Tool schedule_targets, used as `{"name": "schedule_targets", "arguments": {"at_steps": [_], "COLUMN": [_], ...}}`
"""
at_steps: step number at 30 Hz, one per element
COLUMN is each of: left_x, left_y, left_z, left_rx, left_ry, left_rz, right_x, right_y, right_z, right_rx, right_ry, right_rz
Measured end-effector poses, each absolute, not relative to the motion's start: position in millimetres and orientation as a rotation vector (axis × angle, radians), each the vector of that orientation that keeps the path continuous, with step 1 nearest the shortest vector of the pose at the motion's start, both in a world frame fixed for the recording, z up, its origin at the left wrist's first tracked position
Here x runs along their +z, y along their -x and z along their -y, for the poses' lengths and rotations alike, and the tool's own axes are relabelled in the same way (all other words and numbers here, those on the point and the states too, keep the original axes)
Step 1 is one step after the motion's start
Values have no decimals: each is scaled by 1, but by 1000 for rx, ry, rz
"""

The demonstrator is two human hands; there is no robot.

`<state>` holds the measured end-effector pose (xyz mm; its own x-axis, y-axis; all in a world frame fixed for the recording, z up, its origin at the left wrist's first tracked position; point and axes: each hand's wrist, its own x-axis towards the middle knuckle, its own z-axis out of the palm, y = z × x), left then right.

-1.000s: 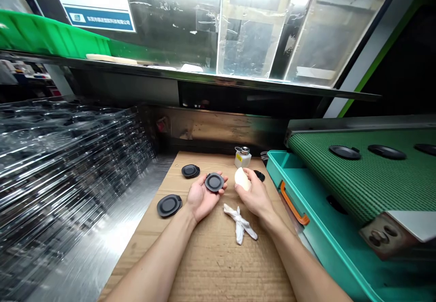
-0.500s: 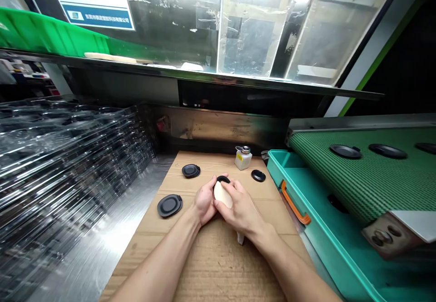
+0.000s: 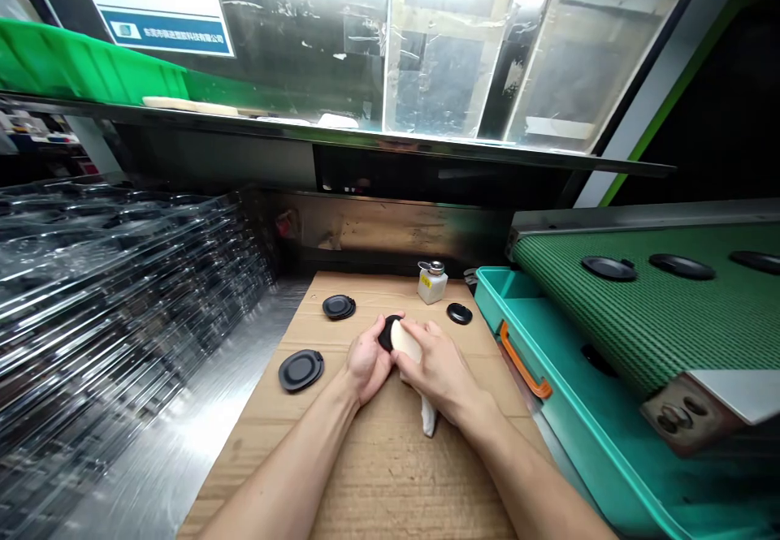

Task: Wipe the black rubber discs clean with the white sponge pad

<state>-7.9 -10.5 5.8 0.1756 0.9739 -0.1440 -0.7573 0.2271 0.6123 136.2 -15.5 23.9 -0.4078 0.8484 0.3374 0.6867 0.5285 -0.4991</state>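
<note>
A round black part is held in my left hand, its fingers curled round the edge. My right hand grips a pale oval pad and lays it against the right side of the black part. A white cloth hangs below my right palm. Both hands are over a cardboard sheet. Black lids lie on the sheet: one group at the upper left, another at the lower left, and a single lid at the right. Near the back edge is a small white bottle with a metal top.
Stacked clear plastic trays fill the left side. To the right, a teal bin with an orange handle sits beside a green conveyor belt carrying black parts. A metal shelf edge crosses above, with a green crate.
The pale pad in my right hand has shifted slightly right, uncovering more of the black part. More of the white cloth shows below my right hand. The parts on the belt appear slightly further left.
</note>
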Motion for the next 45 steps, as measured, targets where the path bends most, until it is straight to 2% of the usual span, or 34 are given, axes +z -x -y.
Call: {"name": "schedule_targets", "arguments": {"at_steps": [8, 12, 15, 18, 23, 27, 37, 45], "left_x": [5, 4, 3, 2, 1, -2, 1, 9], "left_y": [-6, -5, -4, -5, -7, -6, 8, 16], "left_z": [14, 15, 15, 15, 12, 11, 7, 9], "left_rx": [1312, 1330, 1337, 1330, 1292, 1308, 1246, 1236], "left_ry": [-501, -488, -477, -479, -410, -372, -383, -389], "left_rz": [-540, -628, -653, -634, -616, -617, -579, -537], "right_x": [24, 24, 27, 30, 29, 27, 22, 5], "right_y": [-135, -134, -140, -143, -136, -131, -150, -162], "right_z": [8, 9, 10, 11, 13, 14, -13, -16], "right_rx": [617, 676, 581, 344, 273, 140, 134, 208], "right_ry": [1159, 1160, 1294, 1473, 1371, 1486, 1584, 1678], "right_rz": [1975, 2065, 2169, 2103, 2218, 2138, 1876, 1959]}}
